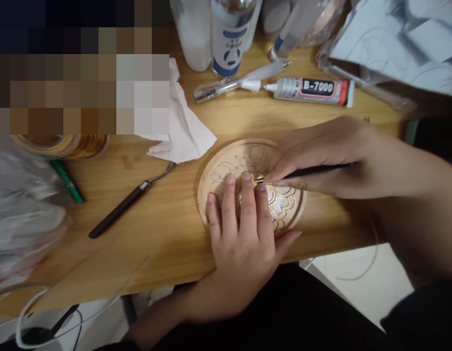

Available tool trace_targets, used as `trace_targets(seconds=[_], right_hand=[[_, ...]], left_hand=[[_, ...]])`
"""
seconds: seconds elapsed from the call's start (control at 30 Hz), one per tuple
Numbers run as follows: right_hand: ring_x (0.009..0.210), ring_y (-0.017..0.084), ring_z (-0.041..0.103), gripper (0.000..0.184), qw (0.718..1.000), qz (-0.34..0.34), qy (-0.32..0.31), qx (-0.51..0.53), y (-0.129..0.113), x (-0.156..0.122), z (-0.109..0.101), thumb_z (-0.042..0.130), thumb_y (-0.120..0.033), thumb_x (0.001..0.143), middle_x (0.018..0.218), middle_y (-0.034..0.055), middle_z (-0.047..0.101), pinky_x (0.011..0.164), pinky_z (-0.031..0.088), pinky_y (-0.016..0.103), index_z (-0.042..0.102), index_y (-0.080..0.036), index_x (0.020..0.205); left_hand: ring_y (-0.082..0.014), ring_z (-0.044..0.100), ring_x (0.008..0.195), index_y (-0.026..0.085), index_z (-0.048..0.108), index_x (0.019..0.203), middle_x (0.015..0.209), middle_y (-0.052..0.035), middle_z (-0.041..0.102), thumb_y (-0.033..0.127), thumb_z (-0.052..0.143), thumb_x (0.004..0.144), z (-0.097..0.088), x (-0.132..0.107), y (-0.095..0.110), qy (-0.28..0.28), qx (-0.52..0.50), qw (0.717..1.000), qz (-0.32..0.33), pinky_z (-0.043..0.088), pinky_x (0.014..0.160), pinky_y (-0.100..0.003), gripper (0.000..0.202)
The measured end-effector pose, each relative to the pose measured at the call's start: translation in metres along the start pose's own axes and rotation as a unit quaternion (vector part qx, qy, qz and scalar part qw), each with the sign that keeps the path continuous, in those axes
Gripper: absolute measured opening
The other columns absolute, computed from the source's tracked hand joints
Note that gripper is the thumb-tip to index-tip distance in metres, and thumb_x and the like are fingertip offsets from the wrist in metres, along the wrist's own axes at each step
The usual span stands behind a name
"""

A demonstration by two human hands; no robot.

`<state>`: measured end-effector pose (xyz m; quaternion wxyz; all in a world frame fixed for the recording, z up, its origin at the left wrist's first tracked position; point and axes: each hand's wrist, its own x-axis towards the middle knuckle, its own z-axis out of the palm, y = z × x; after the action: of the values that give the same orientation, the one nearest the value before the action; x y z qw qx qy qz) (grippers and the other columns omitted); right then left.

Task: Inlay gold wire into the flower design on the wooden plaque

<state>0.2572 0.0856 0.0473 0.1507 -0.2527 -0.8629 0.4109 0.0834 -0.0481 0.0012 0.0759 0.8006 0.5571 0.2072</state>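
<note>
A round wooden plate [206,183] lies near the table's front edge, bearing a pencil-like floral drawing. Gold wire outlines [284,204] follow scalloped shapes on its right side. My left hand [244,234] rests flat across the plate's lower part, fingers spread, covering some of the pattern. Coming from the right, my right hand [321,156] pinches slim black tweezers [321,169]. Their tips touch or nearly touch the gold wire by my left fingertips; whether they grip it I cannot tell.
A dark-handled tool with a bent metal tip [120,209] lies left of the plate, below a white cloth [185,129]. Behind are a B-7000 glue tube [313,91], a clear pen [244,80] and a labelled bottle [229,44]. A gold wire spool [72,145] and plastic bags [21,209] sit left.
</note>
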Motion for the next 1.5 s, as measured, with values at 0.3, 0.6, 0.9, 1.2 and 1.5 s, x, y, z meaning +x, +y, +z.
trace_targets(seconds=[0.3,0.6,0.9,1.2,1.5], right_hand=[[0.083,0.011,0.071,0.015,0.999,0.012,0.039,-0.014,-0.004,-0.006,0.008,0.056,-0.024,0.095,0.089,0.0013,0.076,0.071,0.055,0.022,0.07,-0.02,0.091],[0.081,0.013,0.072,0.008,0.995,0.059,0.085,-0.002,-0.01,-0.014,0.016,0.063,-0.027,0.092,0.088,-0.0014,0.076,0.071,0.057,0.025,0.071,-0.026,0.092],[0.073,0.012,0.069,0.007,0.986,0.108,0.126,0.024,-0.015,-0.017,0.027,0.063,-0.024,0.091,0.081,-0.0008,0.074,0.064,0.054,0.025,0.071,-0.023,0.089],[0.076,0.015,0.071,0.006,0.963,0.164,0.216,-0.01,-0.031,-0.022,0.048,0.067,-0.02,0.087,0.083,-0.0008,0.076,0.066,0.055,0.028,0.072,-0.024,0.087],[0.073,0.013,0.071,0.006,0.924,0.222,0.311,0.0,-0.042,-0.021,0.07,0.069,-0.018,0.085,0.08,-0.0009,0.074,0.064,0.056,0.026,0.071,-0.023,0.088]], left_hand=[[-0.0439,0.048,0.134,0.0,0.06,0.127,0.14,-0.0248,0.056,0.066,0.046,0.094,0.001,-0.001,0.0,0.003,-0.004,1.0,0.0,0.027,0.116,-0.056,0.075],[-0.0424,0.049,0.134,0.001,0.061,0.127,0.14,-0.0245,0.057,0.068,0.045,0.093,0.002,-0.001,-0.001,0.016,-0.003,1.0,0.001,0.028,0.116,-0.054,0.076],[-0.0417,0.048,0.134,0.002,0.062,0.126,0.136,-0.0219,0.06,0.067,0.045,0.093,0.002,-0.001,0.0,0.029,-0.007,1.0,0.0,0.028,0.118,-0.053,0.075],[-0.0441,0.048,0.133,0.0,0.064,0.122,0.124,-0.0194,0.067,0.064,0.052,0.091,0.001,-0.001,-0.001,0.029,-0.009,0.999,0.018,0.025,0.119,-0.055,0.072],[-0.0421,0.046,0.136,0.005,0.064,0.121,0.126,-0.0186,0.066,0.054,0.05,0.095,0.002,-0.002,-0.001,0.038,-0.022,0.999,0.013,0.026,0.118,-0.055,0.057]])
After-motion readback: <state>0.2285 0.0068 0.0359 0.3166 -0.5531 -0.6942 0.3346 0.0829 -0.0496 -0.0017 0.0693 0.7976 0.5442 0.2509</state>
